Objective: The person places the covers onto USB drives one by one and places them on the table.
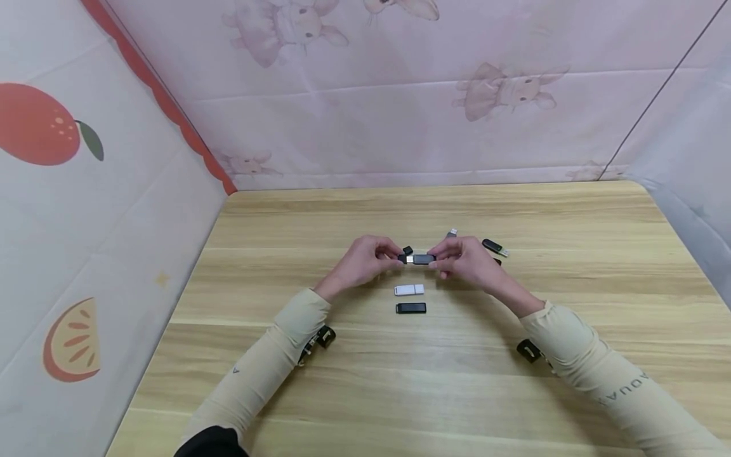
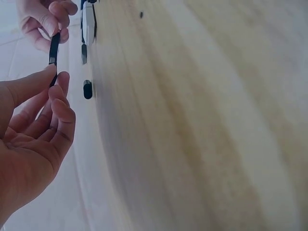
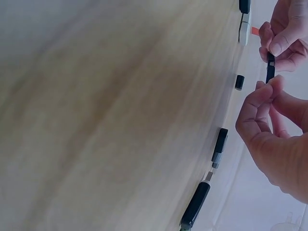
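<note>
Both hands meet over the table around one black USB stick (image 1: 423, 259), its silver plug (image 1: 409, 259) showing between them. My right hand (image 1: 465, 260) pinches the stick's body between thumb and fingers. On the other side, my left hand (image 1: 368, 259) pinches a dark cap (image 1: 402, 259) at the plug end. In the left wrist view the stick (image 2: 54, 48) spans the gap between both sets of fingertips. Just behind it lies a loose black cap (image 1: 408, 250). Nearer the front rest a white USB stick (image 1: 408, 290) and a capped black USB stick (image 1: 411, 308).
Past the right hand lie a black USB stick (image 1: 494, 247) with its plug bare and a grey one (image 1: 452, 233), partly hidden by that hand. A small dark piece (image 1: 498, 261) peeks out beside it. Printed cloth (image 1: 400, 127) hangs behind the wooden table (image 1: 457, 393).
</note>
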A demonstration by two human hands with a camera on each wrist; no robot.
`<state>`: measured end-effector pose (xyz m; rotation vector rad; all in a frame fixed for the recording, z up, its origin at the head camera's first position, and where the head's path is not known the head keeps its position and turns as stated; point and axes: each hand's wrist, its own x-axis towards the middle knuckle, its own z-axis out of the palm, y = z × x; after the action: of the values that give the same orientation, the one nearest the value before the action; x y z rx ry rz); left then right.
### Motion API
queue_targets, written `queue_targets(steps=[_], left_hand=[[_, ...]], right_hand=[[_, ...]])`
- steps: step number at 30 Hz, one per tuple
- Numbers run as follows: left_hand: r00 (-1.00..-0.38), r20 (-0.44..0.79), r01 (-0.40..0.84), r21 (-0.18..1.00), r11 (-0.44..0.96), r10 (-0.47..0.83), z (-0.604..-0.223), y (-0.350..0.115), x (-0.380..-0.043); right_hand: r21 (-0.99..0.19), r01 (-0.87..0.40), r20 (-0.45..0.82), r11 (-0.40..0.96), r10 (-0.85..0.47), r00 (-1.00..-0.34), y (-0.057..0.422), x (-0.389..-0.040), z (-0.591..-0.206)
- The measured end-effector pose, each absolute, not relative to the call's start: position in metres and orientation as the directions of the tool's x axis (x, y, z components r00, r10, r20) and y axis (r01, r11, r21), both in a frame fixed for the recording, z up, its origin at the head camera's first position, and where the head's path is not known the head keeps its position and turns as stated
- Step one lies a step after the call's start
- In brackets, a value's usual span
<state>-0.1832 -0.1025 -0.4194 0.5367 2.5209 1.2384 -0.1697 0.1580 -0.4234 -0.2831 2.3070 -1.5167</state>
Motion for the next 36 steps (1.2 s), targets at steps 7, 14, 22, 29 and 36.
queue_targets(steps=[7,14,22,29,36], left_hand=[[-0.882,-0.081,0.222,0.796,0.563,0.463,-0.4159,-0.0983,-0.1846],[-0.874,-0.082,0.231,0.797,0.559,0.478,-0.4152,-0.0973,-0.1857],[-0.876,-0.084,0.219,0.808,0.547,0.475,-0.4148,-0.0987,-0.1862],[-0.874,-0.077,0.228,0.807,0.545,0.48,-0.4147,-0.0969,-0.1871],[-0.877,-0.093,0.208,0.81,0.548,0.471,-0.4154,-0.097,-0.1853]], right_hand=[[-0.905,0.045,-0.21,0.422,-0.354,-0.911,0.1547,-0.1718,-0.4231],[-0.906,0.05,-0.215,0.419,-0.356,-0.909,0.1529,-0.1715,-0.4223],[-0.913,0.053,-0.212,0.404,-0.359,-0.909,0.1514,-0.1694,-0.4199],[-0.919,0.055,-0.202,0.389,-0.348,-0.915,0.1509,-0.1698,-0.4214],[-0.925,0.082,-0.215,0.371,-0.331,-0.919,0.1487,-0.168,-0.4228]])
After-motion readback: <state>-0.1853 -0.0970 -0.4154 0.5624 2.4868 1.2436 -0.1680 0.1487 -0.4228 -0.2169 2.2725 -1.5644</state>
